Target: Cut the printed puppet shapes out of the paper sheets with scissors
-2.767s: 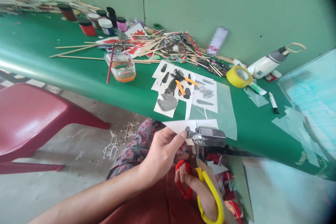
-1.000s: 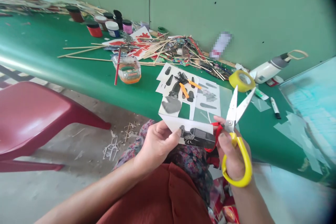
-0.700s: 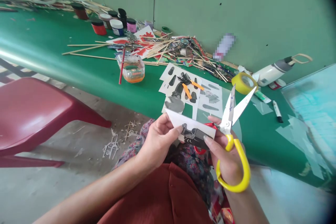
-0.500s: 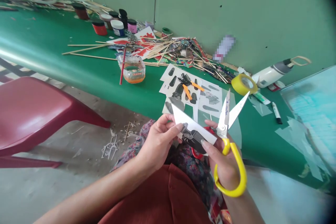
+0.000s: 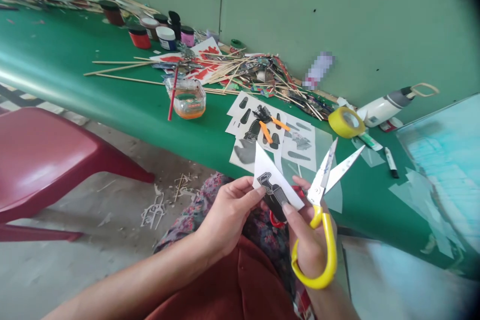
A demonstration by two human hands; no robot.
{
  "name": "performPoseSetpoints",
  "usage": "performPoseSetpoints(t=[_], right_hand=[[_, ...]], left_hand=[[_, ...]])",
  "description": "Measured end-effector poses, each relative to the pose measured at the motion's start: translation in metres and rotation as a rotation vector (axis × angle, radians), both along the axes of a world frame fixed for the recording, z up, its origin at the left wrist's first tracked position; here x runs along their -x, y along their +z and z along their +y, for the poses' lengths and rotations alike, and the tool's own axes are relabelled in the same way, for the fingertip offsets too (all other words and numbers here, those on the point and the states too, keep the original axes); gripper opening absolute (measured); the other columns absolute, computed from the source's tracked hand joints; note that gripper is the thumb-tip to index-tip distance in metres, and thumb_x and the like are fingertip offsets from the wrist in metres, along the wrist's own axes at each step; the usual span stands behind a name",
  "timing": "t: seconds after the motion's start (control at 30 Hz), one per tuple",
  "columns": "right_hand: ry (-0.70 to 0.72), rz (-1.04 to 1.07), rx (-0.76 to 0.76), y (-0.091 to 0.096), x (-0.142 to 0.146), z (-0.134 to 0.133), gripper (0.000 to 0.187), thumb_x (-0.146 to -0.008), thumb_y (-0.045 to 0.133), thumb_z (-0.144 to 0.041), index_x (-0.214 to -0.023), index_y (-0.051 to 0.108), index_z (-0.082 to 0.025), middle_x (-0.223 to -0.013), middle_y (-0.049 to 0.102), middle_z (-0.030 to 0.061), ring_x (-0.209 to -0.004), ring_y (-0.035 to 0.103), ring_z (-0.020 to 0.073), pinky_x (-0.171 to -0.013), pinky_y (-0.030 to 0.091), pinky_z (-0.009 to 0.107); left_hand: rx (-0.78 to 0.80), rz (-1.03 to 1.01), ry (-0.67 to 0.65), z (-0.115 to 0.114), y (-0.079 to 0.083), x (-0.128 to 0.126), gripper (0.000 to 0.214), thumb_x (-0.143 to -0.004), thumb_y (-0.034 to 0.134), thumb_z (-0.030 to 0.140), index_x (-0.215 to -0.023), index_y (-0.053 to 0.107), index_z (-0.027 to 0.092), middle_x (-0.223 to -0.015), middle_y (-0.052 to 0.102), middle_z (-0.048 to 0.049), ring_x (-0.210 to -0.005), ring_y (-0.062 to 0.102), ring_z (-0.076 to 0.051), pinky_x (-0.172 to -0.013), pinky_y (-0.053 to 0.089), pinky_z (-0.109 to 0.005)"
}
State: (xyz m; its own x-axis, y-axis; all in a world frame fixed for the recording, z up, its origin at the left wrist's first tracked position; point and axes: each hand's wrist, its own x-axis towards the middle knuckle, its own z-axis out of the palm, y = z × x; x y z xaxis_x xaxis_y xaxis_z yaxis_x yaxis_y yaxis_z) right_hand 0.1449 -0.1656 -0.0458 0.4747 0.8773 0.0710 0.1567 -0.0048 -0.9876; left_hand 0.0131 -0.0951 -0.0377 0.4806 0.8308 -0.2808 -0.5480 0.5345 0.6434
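Between my two hands is a small white piece of paper [image 5: 264,165] with a black printed figure on it. My left hand [image 5: 228,210] pinches its left edge, thumb on top. My right hand [image 5: 311,240] has its thumb on the paper's lower right part. A pair of scissors [image 5: 318,190] with yellow handles also hangs on my right hand, a handle loop around it. Its blades stand apart and point up, away from me. Under the paper a red curved part [image 5: 275,220] shows; I cannot make out what it belongs to.
Printed sheets [image 5: 296,147] and orange-handled cutters [image 5: 266,130] lie on the green table [image 5: 210,145]. Behind are bamboo sticks [image 5: 127,67], paint jars [image 5: 139,37] and a plastic cup [image 5: 189,102]. Yellow tape [image 5: 345,121] and a bottle [image 5: 386,106] are at right; a red chair [image 5: 56,155] is left.
The paper has turned and tilted up, so more of its printed face shows. My right hand and the scissors have shifted slightly left and down. The view has moved a little.
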Motion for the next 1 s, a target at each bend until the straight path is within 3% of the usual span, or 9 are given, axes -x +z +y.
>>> performPoseSetpoints(t=[0.43,0.63,0.8,0.9,1.0], right_hand=[[-0.039,0.160,0.008,-0.013,0.005,0.002,0.049,-0.082,0.067,-0.030,-0.130,0.058,-0.020,-0.122,0.070,0.0129,-0.108,0.068,0.0338,-0.092,0.054,0.049],[-0.028,0.165,0.023,-0.008,0.004,0.007,0.038,-0.089,0.063,-0.034,-0.124,0.062,-0.020,-0.116,0.073,0.0119,-0.107,0.068,0.0334,-0.092,0.054,0.049],[0.024,0.116,0.041,0.000,-0.007,0.006,0.040,-0.088,0.066,-0.032,-0.127,0.060,-0.022,-0.117,0.073,0.0099,-0.107,0.068,0.0317,-0.092,0.054,0.045],[0.081,0.112,0.046,0.006,-0.014,0.003,0.035,-0.090,0.066,-0.028,-0.125,0.062,-0.025,-0.113,0.074,0.0071,-0.100,0.070,0.0278,-0.088,0.056,0.040],[0.097,0.125,0.031,0.010,-0.018,0.002,0.034,-0.090,0.066,-0.027,-0.124,0.062,-0.028,-0.102,0.075,0.0045,-0.085,0.070,0.0221,-0.074,0.058,0.033]], left_hand=[[0.033,-0.014,-0.085,0.008,0.006,-0.005,0.012,-0.082,0.073,0.025,-0.077,0.074,0.014,-0.069,0.065,-0.0011,-0.059,0.051,-0.008,-0.060,0.045,-0.022],[-0.014,0.122,-0.079,0.010,0.007,-0.006,0.012,-0.080,0.074,0.027,-0.079,0.074,0.015,-0.075,0.067,-0.0020,-0.060,0.051,-0.009,-0.057,0.041,-0.021],[-0.042,0.180,-0.104,0.011,0.005,-0.006,0.010,-0.079,0.075,0.027,-0.081,0.076,0.017,-0.073,0.067,-0.0001,-0.059,0.050,-0.009,-0.057,0.039,-0.021],[0.008,0.129,-0.149,0.009,0.005,-0.007,0.011,-0.080,0.075,0.028,-0.084,0.076,0.018,-0.073,0.067,0.0000,-0.060,0.052,-0.009,-0.059,0.041,-0.021],[0.020,0.110,-0.175,0.008,0.007,-0.008,0.011,-0.081,0.074,0.028,-0.083,0.076,0.017,-0.073,0.067,-0.0003,-0.061,0.052,-0.008,-0.059,0.041,-0.020]])
